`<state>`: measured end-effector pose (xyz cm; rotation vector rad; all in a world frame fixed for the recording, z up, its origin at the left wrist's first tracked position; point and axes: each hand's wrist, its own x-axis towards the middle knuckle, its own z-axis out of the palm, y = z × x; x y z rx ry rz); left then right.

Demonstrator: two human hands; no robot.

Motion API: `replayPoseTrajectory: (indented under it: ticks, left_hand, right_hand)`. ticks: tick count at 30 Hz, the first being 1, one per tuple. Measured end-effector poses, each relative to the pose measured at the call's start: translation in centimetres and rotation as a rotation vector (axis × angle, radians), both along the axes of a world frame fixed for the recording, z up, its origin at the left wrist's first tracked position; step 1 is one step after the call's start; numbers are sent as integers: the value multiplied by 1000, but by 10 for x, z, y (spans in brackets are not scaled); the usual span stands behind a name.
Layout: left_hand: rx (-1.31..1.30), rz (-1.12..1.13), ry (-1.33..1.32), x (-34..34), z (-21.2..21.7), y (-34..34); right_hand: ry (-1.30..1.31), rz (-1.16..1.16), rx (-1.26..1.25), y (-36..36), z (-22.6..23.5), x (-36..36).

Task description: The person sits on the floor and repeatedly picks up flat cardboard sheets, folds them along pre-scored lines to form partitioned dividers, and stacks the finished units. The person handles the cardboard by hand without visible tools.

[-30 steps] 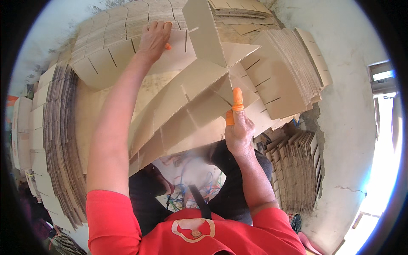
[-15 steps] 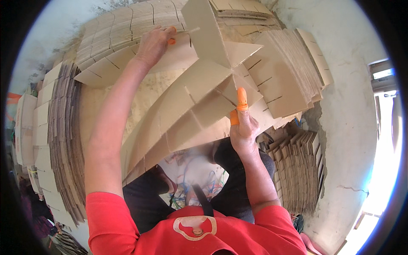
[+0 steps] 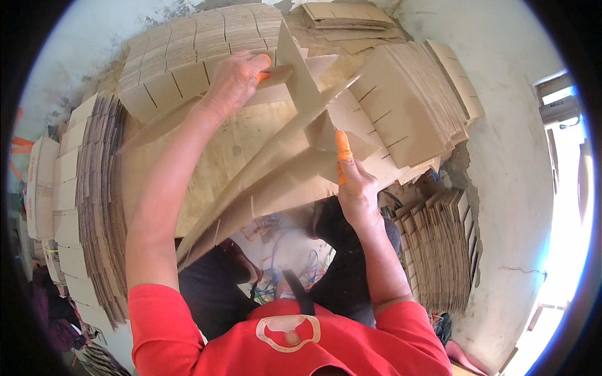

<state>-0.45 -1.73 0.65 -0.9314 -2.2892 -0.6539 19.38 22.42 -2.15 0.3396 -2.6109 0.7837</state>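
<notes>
My left hand (image 3: 237, 84), with orange finger covers on, is closed on a slotted cardboard strip (image 3: 273, 93) that stretches away to the left, its far part blurred. The strip meets an upright cardboard piece (image 3: 305, 88), which crosses other slotted pieces. My right hand (image 3: 359, 191), thumb upward in an orange cover (image 3: 342, 144), grips these crossed cardboard dividers (image 3: 282, 185) near their right end. Their long left ends curve down toward my knees. The fingers of my right hand are partly hidden behind the cardboard.
A wooden board (image 3: 232, 135) lies under the work. Slotted cardboard stacks stand around it: a back-left stack (image 3: 200, 41), a left stack (image 3: 103, 213), a right stack (image 3: 417, 103) and a lower-right stack (image 3: 439, 247). Flat sheets (image 3: 351, 14) lie at the back. A wall (image 3: 508, 188) borders the right.
My left hand has moved a little right and nearer, bringing its strip against the upright piece. The crossed dividers have shifted down and left and now bow more. My right hand has barely moved.
</notes>
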Motion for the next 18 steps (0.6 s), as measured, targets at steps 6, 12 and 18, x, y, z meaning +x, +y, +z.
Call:
replayPoseTrajectory:
  ticks: [6,12,18]
  left_hand:
    - [95,-168,-166,34,18,12]
    - [-10,-82,-245,41,-11,-6]
    - [-40,44,-320,159,63,-30]
  right_hand:
    - [-243,-40,97,7,14,15]
    - [-339,-20,330,24,26,1]
    - [-305,109,-213,70,36,-20]
